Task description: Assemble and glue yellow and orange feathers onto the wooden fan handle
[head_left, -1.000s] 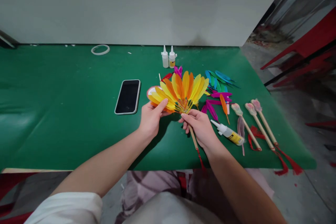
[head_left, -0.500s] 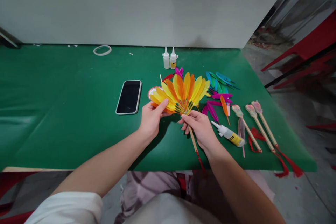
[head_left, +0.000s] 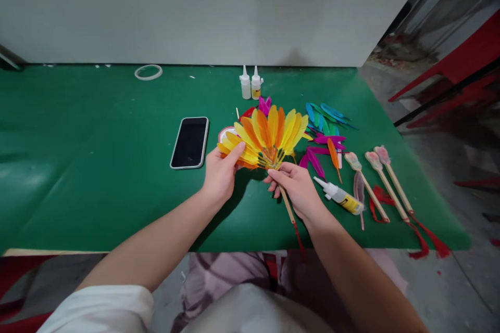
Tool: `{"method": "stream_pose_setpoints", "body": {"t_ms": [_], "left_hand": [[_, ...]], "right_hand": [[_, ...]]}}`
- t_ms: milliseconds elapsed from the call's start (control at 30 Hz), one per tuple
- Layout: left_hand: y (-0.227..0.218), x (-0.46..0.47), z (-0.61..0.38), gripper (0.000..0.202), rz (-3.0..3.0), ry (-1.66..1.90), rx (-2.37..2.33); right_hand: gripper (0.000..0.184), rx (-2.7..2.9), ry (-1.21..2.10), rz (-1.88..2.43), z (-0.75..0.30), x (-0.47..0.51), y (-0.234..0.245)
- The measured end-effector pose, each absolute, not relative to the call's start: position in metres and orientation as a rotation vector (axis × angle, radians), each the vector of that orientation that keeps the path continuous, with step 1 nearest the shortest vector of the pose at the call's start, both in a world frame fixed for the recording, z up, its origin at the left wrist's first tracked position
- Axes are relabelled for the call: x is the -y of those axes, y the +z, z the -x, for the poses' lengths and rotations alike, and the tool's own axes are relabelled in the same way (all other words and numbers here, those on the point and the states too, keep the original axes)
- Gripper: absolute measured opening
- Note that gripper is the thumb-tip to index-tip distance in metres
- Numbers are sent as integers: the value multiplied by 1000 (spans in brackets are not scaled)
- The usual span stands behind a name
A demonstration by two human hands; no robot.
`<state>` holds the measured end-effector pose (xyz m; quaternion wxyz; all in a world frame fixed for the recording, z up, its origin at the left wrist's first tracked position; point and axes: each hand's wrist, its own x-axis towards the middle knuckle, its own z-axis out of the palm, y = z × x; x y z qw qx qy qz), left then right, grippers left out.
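Between my hands, above the green table, is a feather fan of yellow and orange feathers on a wooden handle with a red tassel. My left hand pinches the lower left feathers between thumb and fingers. My right hand grips the fan where the feathers meet the handle, its thumb on top. Just right of that hand lies a glue bottle with a yellow label, nozzle pointing left. Behind the fan, a round white-and-red item is partly hidden.
A phone lies to the left. Two small white bottles stand at the back, near a white ring. Loose feathers, blue-green and magenta, lie to the right, beside several wooden handles with red tassels.
The fan and my left hand have shifted slightly left. Both hands keep the same grip. The whole view has shifted a little.
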<state>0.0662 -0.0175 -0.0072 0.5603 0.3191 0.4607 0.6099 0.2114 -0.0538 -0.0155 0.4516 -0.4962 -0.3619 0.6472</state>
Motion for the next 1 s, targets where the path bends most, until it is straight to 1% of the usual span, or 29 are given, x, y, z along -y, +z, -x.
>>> {"method": "stream_pose_setpoints", "body": {"t_ms": [400,700,867,1000], "left_hand": [[-1,18,-66,27,-705,1421,-1090],[-5,17,-63,27,-725,1387,-1122],[-5,16,-62,21,-742,1473,-1103],[-4,12,-60,16,-778,1546,-1191]], "right_hand": [[23,941,1628,1260,-211,55,-15],[22,904,1625,1244,-211,55,-15],[22,893,1614,1236,-211,54,-16],[22,916,1608,1239,-212,54,-17]]}}
